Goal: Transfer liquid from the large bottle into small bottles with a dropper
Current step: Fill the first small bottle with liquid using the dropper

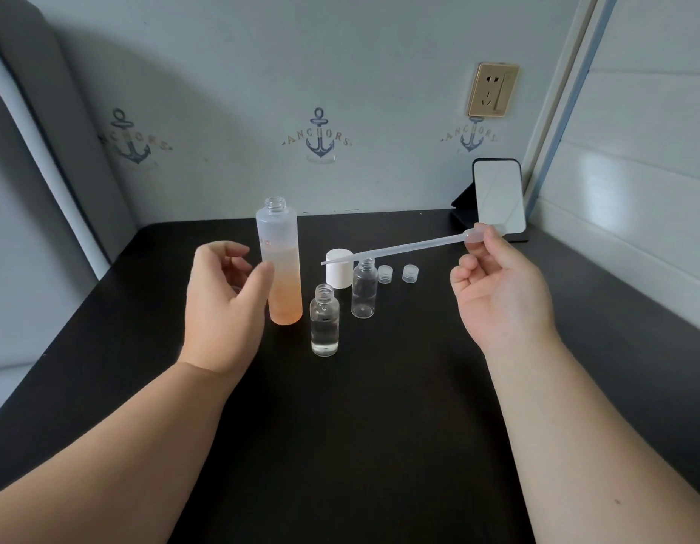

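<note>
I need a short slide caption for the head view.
Right hand holds dropper above open small bottles; left hand nears large bottle.

A dark, matte black table point(340, 426) fills the lower half of the view. Behind it, from 10 to 1 o'clock, stands a pale grey-blue wall point(301, 64) printed with navy anchor emblems point(320, 135). At 1 o'clock a gold-framed wall socket point(492, 90) sits on it. A grey padded panel point(38, 111) leans at 10 o'clock. White horizontal boards point(634, 151) line 2 o'clock, behind a pale blue vertical strip point(568, 111). Soft, even light falls over everything.
</note>
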